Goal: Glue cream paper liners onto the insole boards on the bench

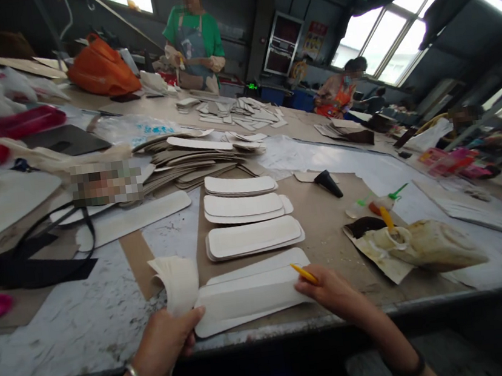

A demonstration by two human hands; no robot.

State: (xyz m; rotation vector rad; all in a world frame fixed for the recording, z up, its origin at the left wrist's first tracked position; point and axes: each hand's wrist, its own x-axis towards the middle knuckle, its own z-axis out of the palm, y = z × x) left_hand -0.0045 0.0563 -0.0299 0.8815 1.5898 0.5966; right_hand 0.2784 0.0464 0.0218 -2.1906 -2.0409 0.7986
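My left hand is closed around a bundle of curled cream strips, its thumb at the left end of a long off-white panel. That panel lies at the table's near edge, overlapping another pale panel behind it. In my right hand is a slim yellow stick, pointing up and left over the panel's right end. My fingers there rest at the panel's edge. Just beyond lie three small stacks of rounded off-white panels, one behind another.
A stained plastic bottle, cut open with a yellow handle in it, lies right, near small green-tipped bottles. Larger panel piles stand behind. A black-strapped item is left. A co-worker in green stands across the table.
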